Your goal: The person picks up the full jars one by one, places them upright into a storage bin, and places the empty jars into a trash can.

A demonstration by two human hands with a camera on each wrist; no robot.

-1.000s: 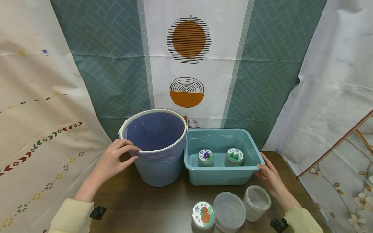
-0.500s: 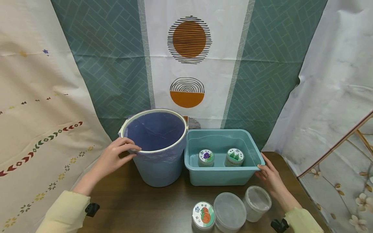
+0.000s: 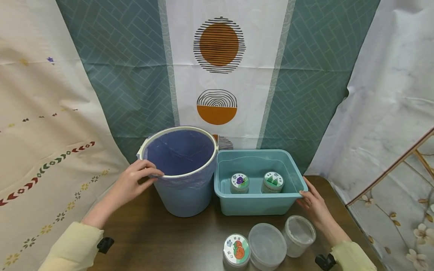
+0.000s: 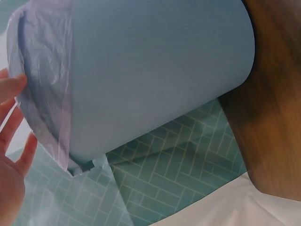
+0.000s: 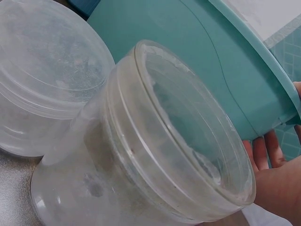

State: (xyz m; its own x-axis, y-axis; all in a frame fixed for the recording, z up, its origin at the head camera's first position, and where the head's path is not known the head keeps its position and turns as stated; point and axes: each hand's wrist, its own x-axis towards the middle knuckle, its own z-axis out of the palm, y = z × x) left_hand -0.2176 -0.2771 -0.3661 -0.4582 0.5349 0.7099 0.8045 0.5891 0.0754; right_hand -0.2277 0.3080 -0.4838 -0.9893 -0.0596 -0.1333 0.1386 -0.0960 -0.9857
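A blue waste bin (image 3: 186, 195) with a cream rim stands left of centre, lined with a thin plastic bag (image 4: 51, 70). My left hand (image 3: 133, 178) pinches its near-left rim, thumb against the outside and fingertips at the top edge. To the right is a teal plastic basin (image 3: 254, 206) with two lidded jars inside: one lid bears a purple flower (image 3: 239, 182), the other green leaves (image 3: 272, 182). My right hand (image 3: 313, 203) grips the basin's near-right corner, thumb on the rim and fingers beneath it.
In front of the basin stand a jar with a tomato-like picture (image 3: 236, 250), a wide clear tub (image 3: 267, 245) and a clear jar (image 3: 299, 235) on the brown table (image 3: 162, 241). Behind everything hangs a green and white curtain (image 3: 217, 79).
My left forearm has shifted slightly down and left, and the thumb has drawn in closer to the bin. My right hand, the bin, the basin and the jars keep their places.
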